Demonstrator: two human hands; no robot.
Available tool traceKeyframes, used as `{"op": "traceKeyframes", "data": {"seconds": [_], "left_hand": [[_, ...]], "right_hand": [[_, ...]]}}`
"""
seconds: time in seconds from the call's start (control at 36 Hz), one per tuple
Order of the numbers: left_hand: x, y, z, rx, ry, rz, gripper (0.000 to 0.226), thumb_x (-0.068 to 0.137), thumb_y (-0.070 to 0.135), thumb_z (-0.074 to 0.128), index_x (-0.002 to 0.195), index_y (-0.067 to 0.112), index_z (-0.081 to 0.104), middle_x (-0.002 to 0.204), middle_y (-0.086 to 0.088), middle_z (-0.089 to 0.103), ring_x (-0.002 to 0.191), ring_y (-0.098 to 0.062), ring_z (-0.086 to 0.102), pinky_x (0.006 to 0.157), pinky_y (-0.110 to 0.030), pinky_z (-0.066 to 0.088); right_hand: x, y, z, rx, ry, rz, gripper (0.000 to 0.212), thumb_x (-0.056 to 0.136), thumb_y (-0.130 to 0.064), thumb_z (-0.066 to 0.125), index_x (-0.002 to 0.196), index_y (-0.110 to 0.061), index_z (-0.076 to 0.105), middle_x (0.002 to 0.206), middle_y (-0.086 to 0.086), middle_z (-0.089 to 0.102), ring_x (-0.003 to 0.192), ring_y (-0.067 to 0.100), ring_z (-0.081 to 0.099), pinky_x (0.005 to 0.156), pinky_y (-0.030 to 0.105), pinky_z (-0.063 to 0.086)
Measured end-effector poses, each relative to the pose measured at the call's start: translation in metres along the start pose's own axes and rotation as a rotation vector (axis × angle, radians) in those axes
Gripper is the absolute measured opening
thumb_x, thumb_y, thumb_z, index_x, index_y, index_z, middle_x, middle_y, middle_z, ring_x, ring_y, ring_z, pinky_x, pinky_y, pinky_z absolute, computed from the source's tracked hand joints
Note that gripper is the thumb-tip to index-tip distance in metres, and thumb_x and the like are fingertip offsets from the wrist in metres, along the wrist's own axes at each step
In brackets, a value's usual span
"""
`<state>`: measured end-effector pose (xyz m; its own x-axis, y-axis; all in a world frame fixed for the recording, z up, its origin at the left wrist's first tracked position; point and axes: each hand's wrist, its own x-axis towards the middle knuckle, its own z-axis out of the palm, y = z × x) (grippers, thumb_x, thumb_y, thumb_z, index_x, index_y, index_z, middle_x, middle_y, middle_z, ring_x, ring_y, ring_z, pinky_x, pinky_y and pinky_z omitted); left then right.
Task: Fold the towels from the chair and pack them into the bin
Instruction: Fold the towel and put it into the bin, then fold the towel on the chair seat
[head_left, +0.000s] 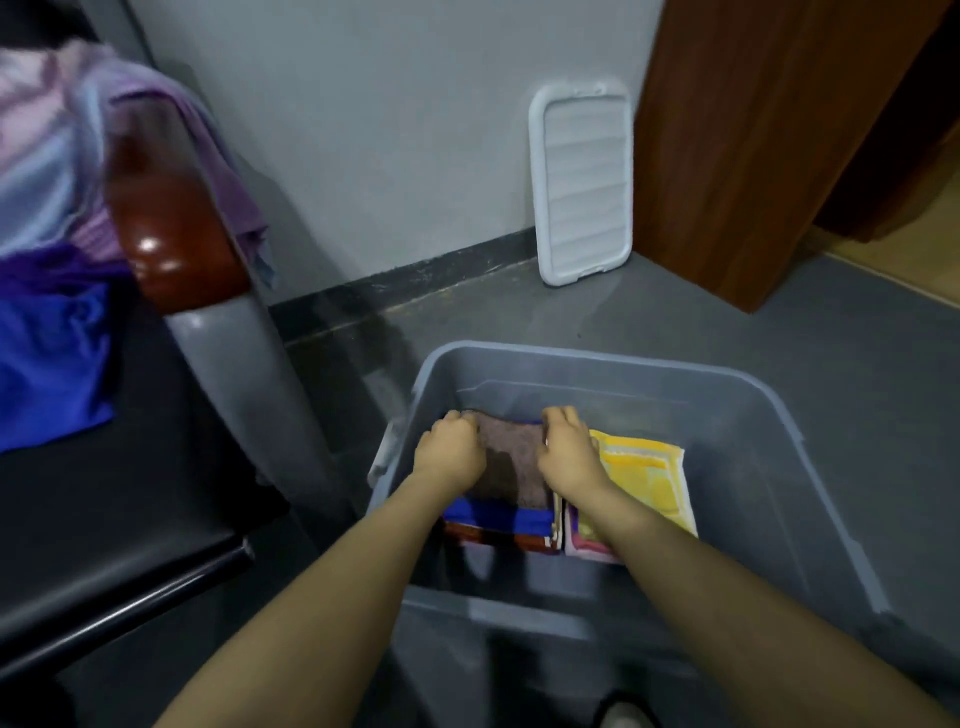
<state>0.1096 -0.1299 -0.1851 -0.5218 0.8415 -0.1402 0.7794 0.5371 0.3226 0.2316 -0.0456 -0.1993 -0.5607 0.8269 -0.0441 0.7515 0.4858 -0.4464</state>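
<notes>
Both arms reach down into the grey plastic bin (691, 384) that stands on the grey floor (779, 322). The left hand (450, 451) and the right hand (567, 451) have their fingers curled over the far edge of a folded brown towel (511, 462), one hand at each side of it. That towel lies on top of a stack in the left part of the bin, above a folded blue towel (498, 515) and a reddish-brown one beneath. Just beside the stack, to the right, lies a folded yellow towel (644, 473) over a pink one (587, 545). To the left stands a chair (171, 223) with a glossy wooden armrest, and unfolded towels (47, 291) in blue, purple and pale pink are heaped on it. The bin's white lid (582, 182) leans upright against the wall, next to a brown wooden panel (753, 145).
</notes>
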Motion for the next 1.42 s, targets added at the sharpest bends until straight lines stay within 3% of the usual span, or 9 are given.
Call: {"op": "traceKeyframes", "data": {"seconds": [0.19, 0.47, 0.64, 0.75, 0.86, 0.97, 1.11, 1.31, 1.42], "left_hand": [[-0.038, 0.011, -0.076, -0.119, 0.169, 0.078, 0.025, 0.097, 0.020, 0.041, 0.109, 0.003, 0.054, 0.119, -0.014, 0.050, 0.103, -0.034, 0.054, 0.084, -0.042, 0.047], [-0.092, -0.003, -0.203, -0.277, 0.498, 0.212, 0.022, 0.092, 0.012, 0.046, 0.103, 0.002, 0.062, 0.109, -0.017, 0.063, 0.101, -0.033, 0.058, 0.086, -0.037, 0.048], [-0.132, -0.039, -0.258, -0.342, 0.657, 0.177, 0.024, 0.093, 0.012, 0.044, 0.108, 0.004, 0.062, 0.109, -0.012, 0.065, 0.097, -0.028, 0.060, 0.083, -0.030, 0.047], [-0.153, -0.074, -0.277, -0.362, 0.731, 0.102, 0.021, 0.090, 0.012, 0.045, 0.104, 0.004, 0.059, 0.104, -0.014, 0.066, 0.098, -0.031, 0.060, 0.081, -0.032, 0.045], [-0.172, -0.122, -0.287, -0.374, 0.759, 0.012, 0.020, 0.090, 0.011, 0.046, 0.105, 0.004, 0.058, 0.100, -0.011, 0.064, 0.094, -0.028, 0.057, 0.075, -0.029, 0.040], [-0.180, -0.166, -0.286, -0.401, 0.762, -0.090, 0.017, 0.088, 0.009, 0.046, 0.098, 0.002, 0.057, 0.091, -0.016, 0.064, 0.086, -0.032, 0.059, 0.071, -0.037, 0.045], [-0.180, -0.216, -0.282, -0.388, 0.720, -0.201, 0.016, 0.087, 0.011, 0.046, 0.098, 0.006, 0.057, 0.090, -0.010, 0.064, 0.076, -0.026, 0.055, 0.068, -0.037, 0.047], [-0.171, -0.285, -0.271, -0.243, 0.606, -0.381, 0.026, 0.089, 0.011, 0.043, 0.110, 0.010, 0.059, 0.110, -0.010, 0.064, 0.101, -0.029, 0.057, 0.083, -0.038, 0.048], [-0.166, -0.316, -0.260, -0.038, 0.465, -0.455, 0.037, 0.093, 0.015, 0.045, 0.129, 0.018, 0.051, 0.137, -0.005, 0.049, 0.124, -0.029, 0.043, 0.099, -0.040, 0.035]], "right_hand": [[-0.032, -0.045, -0.055, 0.057, 0.134, -0.099, 0.033, 0.092, -0.011, 0.051, 0.124, -0.005, 0.048, 0.128, 0.014, 0.043, 0.120, 0.032, 0.042, 0.098, 0.038, 0.036], [-0.069, -0.148, -0.121, 0.224, 0.328, -0.373, 0.026, 0.090, -0.003, 0.049, 0.115, -0.003, 0.056, 0.118, 0.013, 0.051, 0.105, 0.031, 0.054, 0.094, 0.045, 0.043], [-0.085, -0.217, -0.145, 0.282, 0.356, -0.503, 0.023, 0.095, -0.006, 0.047, 0.115, -0.004, 0.056, 0.112, 0.003, 0.051, 0.091, 0.013, 0.050, 0.081, 0.022, 0.039], [-0.087, -0.257, -0.142, 0.312, 0.365, -0.561, 0.020, 0.093, -0.006, 0.047, 0.108, -0.006, 0.059, 0.113, 0.009, 0.056, 0.094, 0.021, 0.056, 0.085, 0.033, 0.047], [-0.093, -0.307, -0.124, 0.354, 0.342, -0.645, 0.018, 0.090, -0.006, 0.049, 0.102, -0.008, 0.062, 0.109, 0.010, 0.059, 0.096, 0.026, 0.058, 0.087, 0.040, 0.047], [-0.093, -0.348, -0.096, 0.365, 0.281, -0.741, 0.015, 0.089, -0.006, 0.050, 0.099, -0.006, 0.062, 0.106, 0.011, 0.059, 0.093, 0.027, 0.058, 0.085, 0.039, 0.046], [-0.080, -0.388, -0.055, 0.384, 0.183, -0.786, 0.013, 0.086, -0.001, 0.053, 0.095, -0.002, 0.063, 0.098, 0.012, 0.062, 0.087, 0.026, 0.058, 0.076, 0.024, 0.038], [-0.055, -0.418, 0.005, 0.379, -0.047, -0.775, 0.008, 0.085, -0.008, 0.057, 0.087, -0.010, 0.065, 0.086, 0.007, 0.069, 0.081, 0.024, 0.062, 0.077, 0.037, 0.050], [-0.042, -0.425, 0.038, 0.307, -0.193, -0.812, 0.006, 0.084, -0.015, 0.065, 0.088, -0.012, 0.065, 0.086, 0.004, 0.069, 0.082, 0.021, 0.063, 0.083, 0.039, 0.050]]}}
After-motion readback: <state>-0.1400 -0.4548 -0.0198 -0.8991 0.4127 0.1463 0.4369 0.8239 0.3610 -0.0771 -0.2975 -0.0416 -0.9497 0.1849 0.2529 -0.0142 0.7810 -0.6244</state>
